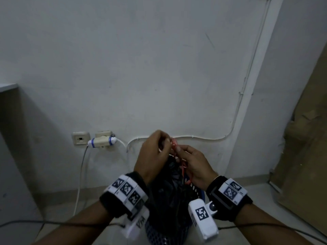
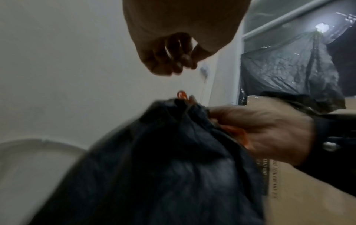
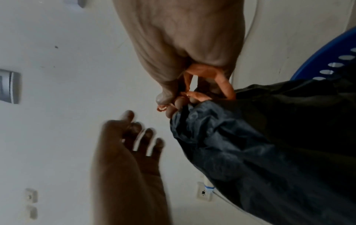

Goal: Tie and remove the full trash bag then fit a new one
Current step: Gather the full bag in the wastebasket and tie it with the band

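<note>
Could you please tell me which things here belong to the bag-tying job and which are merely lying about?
Job:
black trash bag
orange drawstring
blue bin
left hand
right hand

Lying about:
wall sockets
plug adapter
cardboard

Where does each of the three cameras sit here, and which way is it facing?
Head: on the head, looking forward and down at the wall; both hands, forearms and wrist bands show, left hand, right hand.
Left wrist: on the left wrist, facing the black trash bag and the right hand.
Right wrist: on the right wrist, facing the orange drawstring, the bag and the left hand.
Shared: all show bag and drawstring.
</note>
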### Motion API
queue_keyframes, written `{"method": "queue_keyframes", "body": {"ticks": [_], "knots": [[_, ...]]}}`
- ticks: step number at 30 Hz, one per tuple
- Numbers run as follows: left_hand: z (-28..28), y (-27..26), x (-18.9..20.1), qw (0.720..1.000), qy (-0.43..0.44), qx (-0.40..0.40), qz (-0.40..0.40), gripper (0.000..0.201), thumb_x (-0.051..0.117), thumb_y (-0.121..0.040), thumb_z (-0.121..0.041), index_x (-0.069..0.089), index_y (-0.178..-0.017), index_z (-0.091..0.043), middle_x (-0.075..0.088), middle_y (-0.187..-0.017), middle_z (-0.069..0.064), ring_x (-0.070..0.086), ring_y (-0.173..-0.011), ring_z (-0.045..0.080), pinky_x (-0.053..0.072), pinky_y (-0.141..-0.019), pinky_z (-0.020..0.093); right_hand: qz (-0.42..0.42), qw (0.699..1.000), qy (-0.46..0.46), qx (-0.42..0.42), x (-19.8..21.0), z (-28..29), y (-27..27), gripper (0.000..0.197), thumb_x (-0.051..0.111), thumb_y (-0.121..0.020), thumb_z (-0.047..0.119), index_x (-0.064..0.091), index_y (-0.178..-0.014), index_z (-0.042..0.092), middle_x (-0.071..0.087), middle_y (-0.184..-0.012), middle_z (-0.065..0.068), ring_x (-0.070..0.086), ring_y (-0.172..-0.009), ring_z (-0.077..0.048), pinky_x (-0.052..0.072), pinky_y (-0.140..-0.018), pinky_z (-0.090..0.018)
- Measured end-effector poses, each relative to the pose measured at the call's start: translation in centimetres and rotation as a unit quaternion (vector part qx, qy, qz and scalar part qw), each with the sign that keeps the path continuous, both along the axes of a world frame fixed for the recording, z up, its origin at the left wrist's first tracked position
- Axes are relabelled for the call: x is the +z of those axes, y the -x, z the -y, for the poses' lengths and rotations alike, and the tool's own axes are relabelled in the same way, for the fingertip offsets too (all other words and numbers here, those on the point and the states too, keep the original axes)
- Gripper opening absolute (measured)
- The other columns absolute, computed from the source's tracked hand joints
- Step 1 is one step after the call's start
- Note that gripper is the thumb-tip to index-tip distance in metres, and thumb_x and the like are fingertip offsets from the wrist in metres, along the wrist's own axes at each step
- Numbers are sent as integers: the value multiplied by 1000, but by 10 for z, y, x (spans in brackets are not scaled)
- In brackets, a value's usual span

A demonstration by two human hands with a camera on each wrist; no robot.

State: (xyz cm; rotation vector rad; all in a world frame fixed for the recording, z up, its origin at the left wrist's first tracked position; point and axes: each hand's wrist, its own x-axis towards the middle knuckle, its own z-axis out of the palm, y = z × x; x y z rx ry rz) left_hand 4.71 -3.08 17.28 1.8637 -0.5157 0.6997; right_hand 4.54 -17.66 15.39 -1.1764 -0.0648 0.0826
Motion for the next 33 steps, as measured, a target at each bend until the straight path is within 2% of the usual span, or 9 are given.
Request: {"method": "queue_keyframes", "body": {"ticks": [2, 7, 11, 15, 20, 23, 25, 29, 33], "knots": [[6, 4, -21, 992, 45, -48, -108, 11, 63, -88, -20, 54, -89, -15, 65, -80, -2, 63, -73, 9, 50, -67, 27, -4, 999, -31, 14, 1, 0, 0, 23, 71, -77, 22, 73, -94, 7, 73, -89, -13, 68, -67, -17, 57, -60, -28], [4, -12, -47, 974, 43, -98, -198, 30, 76, -78, -35, 55, -91, -18, 65, -81, 6, 56, -68, 9, 49, -66, 31, -26, 999, -29, -10, -2, 10, -5, 35, 71, -81, 24, 71, -108, 2, 72, -105, -15, 66, -89, -27, 50, -83, -37], [4, -23, -46, 958, 1, -161, -239, 19, 72, -85, -25, 66, -94, -9, 72, -88, 7, 64, -76, 8, 52, -74, 25, -36, 999, 8, -23, -3, 15, -4, 30, 65, -89, 21, 68, -113, 2, 73, -104, -14, 64, -80, -19, 47, -65, -25], [0, -34, -45, 947, -67, -183, -254, 19, 65, -89, -27, 69, -94, -9, 72, -93, 7, 67, -86, 18, 52, -83, 31, -34, 999, 18, 1, -5, 22, -4, 27, 60, -94, 17, 67, -114, 0, 71, -98, -12, 64, -67, -13, 50, -59, -22], [0, -36, -45, 904, 43, -223, -362, 20, 58, -92, -16, 68, -96, 1, 71, -95, 13, 66, -89, 21, 50, -92, 38, -18, 999, 26, 38, -5, 25, -7, 29, 55, -97, 16, 65, -113, -6, 70, -89, -12, 62, -70, -12, 49, -63, -21], [-5, -38, -45, 892, 78, -224, -386, 24, 57, -91, -18, 70, -96, 2, 71, -97, 16, 66, -92, 26, 50, -91, 39, 25, 991, 122, 42, -7, 29, -9, 25, 53, -99, 14, 68, -106, -5, 70, -84, -10, 61, -72, -15, 50, -67, -22], [-8, -36, -45, 891, 79, -215, -391, 28, 56, -90, -20, 70, -96, 4, 71, -95, 17, 66, -89, 27, 50, -86, 38, 72, 969, 230, 50, -8, 33, -8, 22, 57, -98, 16, 71, -101, 0, 69, -81, -8, 60, -71, -18, 50, -69, -26], [-8, -35, -49, 886, 68, -212, -406, 29, 60, -84, -27, 75, -93, -4, 73, -100, 17, 67, -99, 33, 48, -96, 47, 144, 919, 363, 47, -3, 40, -7, 11, 70, -89, 18, 77, -90, 9, 70, -86, -10, 65, -71, -19, 55, -70, -32], [-3, -34, -47, 887, 106, -223, -391, 21, 58, -88, -17, 74, -93, -4, 71, -99, 16, 66, -99, 30, 48, -96, 44, 248, 829, 500, -43, 1, 32, -9, 1, 77, -81, 21, 77, -80, 20, 63, -88, -3, 65, -79, -17, 55, -77, -37]]}}
